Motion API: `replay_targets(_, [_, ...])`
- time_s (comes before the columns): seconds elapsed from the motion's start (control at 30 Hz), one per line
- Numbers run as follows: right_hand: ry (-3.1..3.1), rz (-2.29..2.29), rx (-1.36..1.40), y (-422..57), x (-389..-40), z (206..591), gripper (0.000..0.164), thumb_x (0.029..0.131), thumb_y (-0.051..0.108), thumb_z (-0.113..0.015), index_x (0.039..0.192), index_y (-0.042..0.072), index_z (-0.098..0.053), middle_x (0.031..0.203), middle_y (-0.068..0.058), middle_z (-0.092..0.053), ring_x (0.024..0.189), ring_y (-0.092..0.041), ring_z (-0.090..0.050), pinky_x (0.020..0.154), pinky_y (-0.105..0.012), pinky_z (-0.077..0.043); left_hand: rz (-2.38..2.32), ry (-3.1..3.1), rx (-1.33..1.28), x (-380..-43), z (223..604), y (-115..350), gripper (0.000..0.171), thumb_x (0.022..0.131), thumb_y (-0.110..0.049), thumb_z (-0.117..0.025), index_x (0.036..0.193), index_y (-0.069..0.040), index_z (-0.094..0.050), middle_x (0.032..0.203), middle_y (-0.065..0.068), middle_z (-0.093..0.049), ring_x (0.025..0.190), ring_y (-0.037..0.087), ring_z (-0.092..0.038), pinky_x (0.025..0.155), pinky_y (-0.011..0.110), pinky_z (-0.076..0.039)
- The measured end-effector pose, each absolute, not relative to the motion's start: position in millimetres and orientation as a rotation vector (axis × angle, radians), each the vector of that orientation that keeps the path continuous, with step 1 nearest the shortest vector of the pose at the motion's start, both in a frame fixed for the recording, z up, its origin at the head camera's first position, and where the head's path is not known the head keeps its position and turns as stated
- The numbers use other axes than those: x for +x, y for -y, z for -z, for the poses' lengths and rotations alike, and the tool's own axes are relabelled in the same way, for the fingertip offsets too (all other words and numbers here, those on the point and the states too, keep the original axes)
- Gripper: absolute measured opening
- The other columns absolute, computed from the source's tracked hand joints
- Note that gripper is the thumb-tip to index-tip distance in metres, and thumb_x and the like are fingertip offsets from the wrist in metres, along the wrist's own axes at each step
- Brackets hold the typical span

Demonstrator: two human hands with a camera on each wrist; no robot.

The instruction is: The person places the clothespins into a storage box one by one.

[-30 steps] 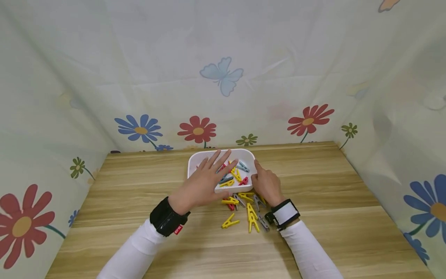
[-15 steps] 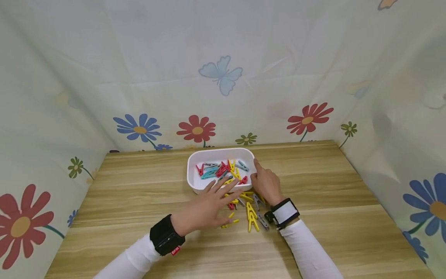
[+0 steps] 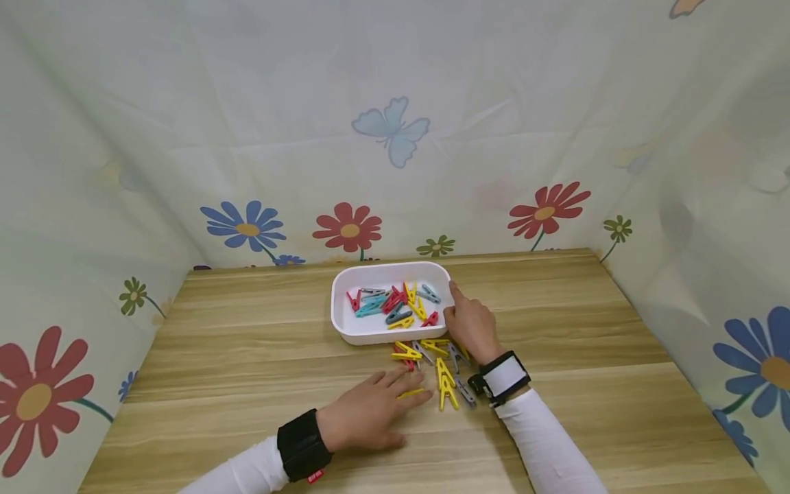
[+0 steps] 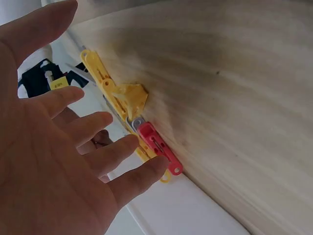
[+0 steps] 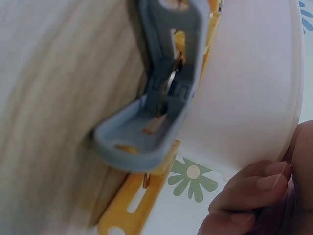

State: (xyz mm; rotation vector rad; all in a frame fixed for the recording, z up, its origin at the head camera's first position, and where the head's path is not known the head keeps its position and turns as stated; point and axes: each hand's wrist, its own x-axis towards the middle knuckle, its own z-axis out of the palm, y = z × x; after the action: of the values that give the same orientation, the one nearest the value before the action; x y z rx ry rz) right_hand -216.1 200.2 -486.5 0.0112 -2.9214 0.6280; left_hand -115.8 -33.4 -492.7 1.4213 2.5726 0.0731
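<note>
My left hand [image 3: 370, 412] hovers low, palm down with fingers spread, over a yellow clothespin [image 3: 410, 393] that it partly hides. In the left wrist view its fingers are straight and hold nothing, with a red clothespin [image 4: 159, 147] beyond them. My right hand [image 3: 474, 326] grips the right end of a white plastic tray [image 3: 364, 338], fingers curled at the rim. Red, yellow, teal and grey clothespins lie inside the tray. In front of it are several more, including a yellow one [image 3: 446, 394] and a grey one [image 3: 464, 392]. A grey clothespin [image 5: 132, 129] looms close in the right wrist view.
The wood-grain table [image 3: 247, 384] extends on both sides of the tray. A pale curtain [image 3: 278, 137] printed with flowers and a butterfly encloses the back and sides.
My left hand has drawn back from above the tray toward me, down over the nearest loose yellow clothespin. My right hand and the tray have stayed in place.
</note>
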Motion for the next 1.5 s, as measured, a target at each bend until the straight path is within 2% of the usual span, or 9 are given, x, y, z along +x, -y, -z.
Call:
replay_targets(0.2, [2.939, -0.628, -0.002, -199.9, -217.0, 485.3, 0.058, 0.094, 0.017, -0.053, 0.15, 0.007, -0.039, 0.055, -0.005, -0.047, 0.045, -0.019, -0.043, 0.042, -0.029, -0.028, 0.002, -2.578, 1.403, -112.5, 493.0, 33.7, 0.078, 0.088, -0.047, -0.068, 0.154, -0.032, -0.031, 0.155, -0.002, -0.041, 0.142, 0.025, -0.038, 0.109, 0.045, -0.041])
replay_targets(0.37, [2.948, -0.63, -0.007, -199.5, -217.8, 484.9, 0.059, 0.094, 0.017, -0.053, 0.15, 0.007, -0.039, 0.055, -0.004, -0.045, 0.045, -0.019, -0.043, 0.043, -0.029, -0.028, 0.005, -2.576, 1.428, -112.0, 490.9, 35.1, 0.067, 0.088, -0.044, -0.07, 0.148, -0.03, -0.042, 0.149, -0.001, -0.048, 0.137, 0.022, -0.044, 0.106, 0.042, -0.045])
replay_targets(0.57, [2.951, -0.637, -0.007, -200.0, -217.8, 485.2, 0.058, 0.094, 0.017, -0.053, 0.15, 0.007, -0.04, 0.054, -0.004, -0.045, 0.045, -0.019, -0.043, 0.043, -0.029, -0.028, -0.01, -2.609, 1.557, -112.9, 491.3, 36.3, 0.039, 0.088, -0.034, -0.072, 0.125, -0.026, -0.062, 0.123, -0.005, -0.06, 0.112, 0.013, -0.055, 0.089, 0.03, -0.051])
replay_targets(0.67, [2.946, -0.637, -0.003, -200.5, -217.5, 485.3, 0.058, 0.094, 0.016, -0.053, 0.15, 0.007, -0.04, 0.054, -0.004, -0.044, 0.045, -0.019, -0.042, 0.043, -0.029, -0.028, -0.001, -2.624, 1.607, -112.0, 492.9, 35.9, 0.027, 0.09, -0.024, -0.07, 0.117, -0.025, -0.065, 0.109, -0.008, -0.061, 0.098, 0.009, -0.056, 0.079, 0.024, -0.05])
replay_targets(0.8, [2.935, -0.622, 0.008, -201.0, -217.4, 485.3, 0.058, 0.093, 0.016, -0.054, 0.149, 0.007, -0.041, 0.055, -0.004, -0.043, 0.046, -0.02, -0.042, 0.043, -0.029, -0.027, 0.013, -2.626, 1.608, -110.1, 494.6, 35.0, 0.023, 0.091, -0.016, -0.067, 0.113, -0.025, -0.064, 0.101, -0.008, -0.06, 0.09, 0.008, -0.055, 0.073, 0.022, -0.048])
replay_targets(1.03, [2.931, -0.616, 0.017, -200.6, -217.4, 485.3, 0.058, 0.093, 0.016, -0.053, 0.149, 0.008, -0.041, 0.054, -0.004, -0.042, 0.046, -0.019, -0.041, 0.042, -0.03, -0.027, -0.019, -2.612, 1.578, -110.9, 488.2, 38.4, 0.024, 0.089, -0.014, -0.069, 0.111, -0.025, -0.065, 0.099, -0.009, -0.06, 0.088, 0.006, -0.055, 0.073, 0.021, -0.048])
replay_targets(1.33, [2.93, -0.622, 0.019, -200.6, -216.9, 482.7, 0.058, 0.094, 0.017, -0.053, 0.15, 0.007, -0.041, 0.054, -0.003, -0.042, 0.046, -0.02, -0.041, 0.042, -0.03, -0.027, -0.18, -2.716, 1.452, -133.7, 449.1, 49.4, 0.03, 0.092, -0.011, -0.067, 0.122, -0.019, -0.066, 0.117, -0.004, -0.064, 0.101, 0.009, -0.06, 0.091, 0.027, -0.053])
replay_targets(1.5, [2.928, -0.611, 0.027, -200.6, -217.1, 483.8, 0.058, 0.093, 0.017, -0.053, 0.149, 0.007, -0.041, 0.055, -0.003, -0.042, 0.046, -0.02, -0.041, 0.042, -0.03, -0.027, -0.208, -2.829, 1.418, -145.2, 430.1, 53.2, 0.028, 0.093, -0.016, -0.067, 0.121, -0.02, -0.066, 0.118, -0.002, -0.065, 0.105, 0.014, -0.062, 0.094, 0.031, -0.053])
